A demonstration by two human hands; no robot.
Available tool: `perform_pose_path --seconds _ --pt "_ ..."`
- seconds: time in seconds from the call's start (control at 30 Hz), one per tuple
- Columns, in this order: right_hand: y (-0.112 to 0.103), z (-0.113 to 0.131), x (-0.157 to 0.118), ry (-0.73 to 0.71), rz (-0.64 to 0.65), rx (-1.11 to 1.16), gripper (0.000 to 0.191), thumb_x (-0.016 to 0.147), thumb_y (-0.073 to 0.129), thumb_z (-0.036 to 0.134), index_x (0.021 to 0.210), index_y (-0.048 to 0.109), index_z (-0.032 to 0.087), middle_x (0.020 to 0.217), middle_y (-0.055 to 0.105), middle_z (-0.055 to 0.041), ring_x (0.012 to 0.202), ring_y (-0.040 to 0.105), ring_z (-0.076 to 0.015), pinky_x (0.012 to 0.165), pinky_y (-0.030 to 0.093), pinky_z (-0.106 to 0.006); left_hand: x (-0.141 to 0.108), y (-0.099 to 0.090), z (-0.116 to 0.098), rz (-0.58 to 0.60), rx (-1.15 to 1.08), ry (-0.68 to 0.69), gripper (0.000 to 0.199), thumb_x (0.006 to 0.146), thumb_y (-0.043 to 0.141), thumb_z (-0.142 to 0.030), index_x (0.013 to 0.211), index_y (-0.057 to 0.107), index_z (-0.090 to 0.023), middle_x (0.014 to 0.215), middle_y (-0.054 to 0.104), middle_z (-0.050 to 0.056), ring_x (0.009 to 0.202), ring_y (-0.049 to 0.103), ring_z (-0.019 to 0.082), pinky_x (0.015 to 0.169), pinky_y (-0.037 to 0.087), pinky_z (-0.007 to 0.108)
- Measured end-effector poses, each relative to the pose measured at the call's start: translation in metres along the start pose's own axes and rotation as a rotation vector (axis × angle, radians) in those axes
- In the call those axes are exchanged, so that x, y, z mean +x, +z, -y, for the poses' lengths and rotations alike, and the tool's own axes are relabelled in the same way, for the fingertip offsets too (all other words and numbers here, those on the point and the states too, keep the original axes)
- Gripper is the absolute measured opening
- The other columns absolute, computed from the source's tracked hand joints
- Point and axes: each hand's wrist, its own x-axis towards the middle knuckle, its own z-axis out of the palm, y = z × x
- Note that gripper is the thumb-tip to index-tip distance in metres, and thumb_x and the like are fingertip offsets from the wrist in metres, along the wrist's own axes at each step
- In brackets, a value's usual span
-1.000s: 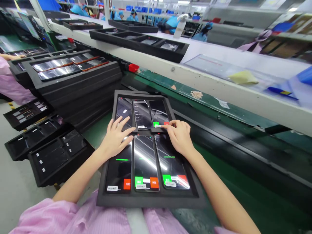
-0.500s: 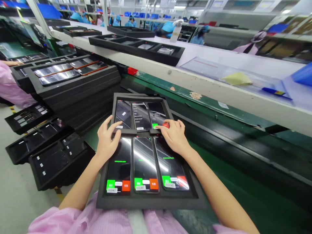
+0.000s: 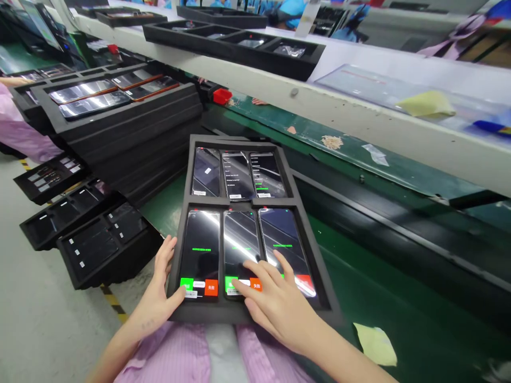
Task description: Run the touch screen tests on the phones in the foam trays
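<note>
A black foam tray [image 3: 295,202] holds two rows of three phones. In its near row, the left phone [image 3: 199,234], middle phone [image 3: 240,229] and right phone [image 3: 281,229] show green and red squares on dark screens. My left hand [image 3: 159,290] is open at the tray's left edge, its thumb at the left phone's green square. Over the middle and right phones is my right hand [image 3: 275,298], fingers apart and holding nothing, a fingertip at the middle phone's green square. The far right phone [image 3: 267,173] shows lines of text.
Stacked black trays [image 3: 136,122] with phones stand at the left, with smaller trays [image 3: 99,255] below. A white shelf [image 3: 359,117] crosses behind, bearing a long black tray [image 3: 235,48]. A yellow paper [image 3: 375,344] lies at the lower right. Another person's sleeve [image 3: 24,125] shows at far left.
Both hands have moved down from the far row to the near row's lower ends. The far right phone's screen changed from coloured squares to text lines. The view has shifted.
</note>
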Motion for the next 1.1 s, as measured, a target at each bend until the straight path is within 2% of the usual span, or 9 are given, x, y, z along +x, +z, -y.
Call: perform_pose_path --seconds 0.2,0.27,0.37,0.47,0.73,0.9,0.97,1.03,1.1 --pt "-0.013 -0.015 -0.035 0.260 -0.258 0.040 0.032 0.085 0.036 0.017 0.085 0.067 0.025 0.093 0.056 -0.0036 0.087 0.050 -0.0159 0.100 0.022 -0.045 0.000 0.001 0.005 -0.037 -0.147 0.008 0.074 0.078 0.056 -0.036 0.141 0.016 -0.029 0.148 0.020 0.009 0.133 0.024 0.032 0.108 0.021 0.052" --pt "-0.014 -0.015 -0.045 0.290 -0.215 0.040 0.035 0.085 0.034 0.016 0.087 0.067 0.026 0.094 0.055 -0.0040 0.088 0.049 -0.0163 0.100 0.023 -0.045 0.001 0.003 0.004 -0.057 -0.177 0.001 0.074 0.078 0.057 -0.035 0.140 0.019 -0.028 0.145 0.027 0.009 0.131 0.029 0.031 0.107 0.024 0.051" --pt "-0.010 -0.011 -0.050 0.255 -0.059 -0.030 0.037 0.085 0.033 0.019 0.097 0.067 0.030 0.100 0.054 -0.0040 0.093 0.046 -0.0176 0.100 0.020 -0.044 0.003 0.006 -0.001 -0.081 -0.178 -0.009 0.072 0.077 0.057 -0.033 0.139 0.021 -0.027 0.139 0.037 0.009 0.128 0.035 0.029 0.106 0.028 0.050" --pt "-0.008 -0.008 -0.047 0.223 0.050 -0.101 0.037 0.087 0.033 0.023 0.105 0.064 0.033 0.106 0.053 -0.0036 0.097 0.045 -0.0184 0.102 0.015 -0.043 0.004 0.007 -0.003 -0.118 -0.153 -0.011 0.070 0.077 0.058 -0.033 0.138 0.024 -0.028 0.140 0.037 0.007 0.128 0.035 0.028 0.106 0.028 0.046" --pt "-0.011 -0.009 -0.046 0.225 0.010 -0.076 0.038 0.089 0.030 0.023 0.107 0.062 0.030 0.105 0.055 -0.0048 0.097 0.045 -0.0179 0.103 0.017 -0.044 0.004 0.010 -0.002 -0.158 -0.169 -0.011 0.072 0.074 0.060 -0.033 0.137 0.027 -0.027 0.128 0.049 0.007 0.120 0.045 0.027 0.104 0.033 0.044" --pt "-0.008 -0.012 -0.052 0.337 -0.129 -0.096 0.038 0.089 0.029 0.019 0.094 0.066 0.024 0.103 0.056 -0.0061 0.096 0.047 -0.0175 0.103 0.019 -0.044 0.003 0.012 -0.004 -0.135 -0.154 -0.039 0.070 0.077 0.057 -0.037 0.138 0.023 -0.029 0.129 0.047 0.008 0.119 0.045 0.027 0.103 0.031 0.047" --pt "-0.007 -0.014 -0.052 0.368 -0.124 -0.089 0.037 0.089 0.030 0.018 0.090 0.067 0.023 0.103 0.056 -0.0061 0.095 0.048 -0.0174 0.103 0.020 -0.044 0.004 0.012 -0.004 -0.130 -0.137 -0.041 0.069 0.079 0.056 -0.039 0.138 0.022 -0.029 0.128 0.048 0.008 0.118 0.045 0.028 0.103 0.032 0.049" --pt "-0.010 -0.016 -0.054 0.376 -0.106 -0.075 0.037 0.088 0.031 0.018 0.093 0.067 0.024 0.104 0.056 -0.0058 0.096 0.049 -0.0177 0.102 0.021 -0.045 0.002 0.011 -0.004 -0.163 -0.097 -0.009 0.066 0.081 0.053 -0.040 0.138 0.022 -0.030 0.130 0.045 0.008 0.120 0.043 0.029 0.103 0.030 0.050" --pt "-0.015 -0.019 -0.059 0.379 -0.127 -0.071 0.037 0.088 0.032 0.019 0.100 0.066 0.026 0.105 0.055 -0.0053 0.096 0.049 -0.0180 0.102 0.022 -0.046 -0.004 0.009 -0.006 -0.254 0.015 0.079 0.062 0.081 0.054 -0.040 0.136 0.026 -0.031 0.140 0.032 0.006 0.126 0.035 0.030 0.106 0.027 0.049"
